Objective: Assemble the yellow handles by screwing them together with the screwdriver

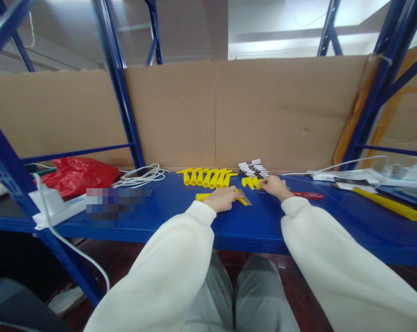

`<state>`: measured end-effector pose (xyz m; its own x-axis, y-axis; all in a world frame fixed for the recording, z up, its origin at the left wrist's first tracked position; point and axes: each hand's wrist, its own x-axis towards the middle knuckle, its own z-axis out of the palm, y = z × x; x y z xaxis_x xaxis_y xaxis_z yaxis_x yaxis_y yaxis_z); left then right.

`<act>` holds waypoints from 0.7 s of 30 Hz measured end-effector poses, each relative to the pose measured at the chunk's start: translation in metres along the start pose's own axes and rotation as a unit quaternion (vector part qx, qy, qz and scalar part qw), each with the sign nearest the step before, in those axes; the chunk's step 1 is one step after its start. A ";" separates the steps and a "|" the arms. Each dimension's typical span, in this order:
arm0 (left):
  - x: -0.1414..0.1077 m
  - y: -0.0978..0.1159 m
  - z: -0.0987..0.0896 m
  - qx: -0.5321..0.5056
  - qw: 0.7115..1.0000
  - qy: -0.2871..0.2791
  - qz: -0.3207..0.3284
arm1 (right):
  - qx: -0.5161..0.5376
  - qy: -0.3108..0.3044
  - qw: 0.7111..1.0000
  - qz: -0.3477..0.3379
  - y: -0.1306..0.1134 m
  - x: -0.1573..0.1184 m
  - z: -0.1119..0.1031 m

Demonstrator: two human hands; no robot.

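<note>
My left hand (222,199) is closed around a yellow-handled scraper (202,197), whose flat metal blade points right over the blue shelf. My right hand (275,186) has its fingers pinched at a small group of yellow parts (248,182); whatever sits between the fingertips is too small to make out. Behind the left hand, several yellow scraper handles (206,178) lie in a row with their round ends toward me. Black-and-white packets (253,168) are stacked just beyond the small yellow parts. Right of my right hand lies a red-handled tool (308,195), partly hidden by it.
A cardboard sheet (215,110) walls the back of the blue shelf (180,219). To the left are a red plastic bag (80,175), coiled white cable (142,175) and a power strip (65,210). A long yellow-handled tool (390,204) lies at right. Blue posts (120,92) rise beside the work area.
</note>
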<state>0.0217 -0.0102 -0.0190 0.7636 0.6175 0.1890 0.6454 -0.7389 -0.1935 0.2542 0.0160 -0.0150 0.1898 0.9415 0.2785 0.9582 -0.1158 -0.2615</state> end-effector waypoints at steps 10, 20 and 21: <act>0.001 0.003 -0.003 0.000 1.000 -0.023 -0.004 | -0.037 -0.029 0.996 0.078 -0.023 0.014 0.008; 0.001 0.003 -0.003 -0.003 1.000 -0.015 -0.002 | 0.025 -0.034 0.997 0.067 -0.005 0.045 0.022; 0.002 0.002 -0.002 -0.004 1.000 -0.013 -0.002 | 0.025 -0.029 0.997 0.063 -0.003 0.048 0.024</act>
<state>0.0244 -0.0114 -0.0171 0.7618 0.6265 0.1652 0.6478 -0.7389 -0.1854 0.2549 0.0688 -0.0226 0.2936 0.9375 0.1866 0.9153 -0.2194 -0.3379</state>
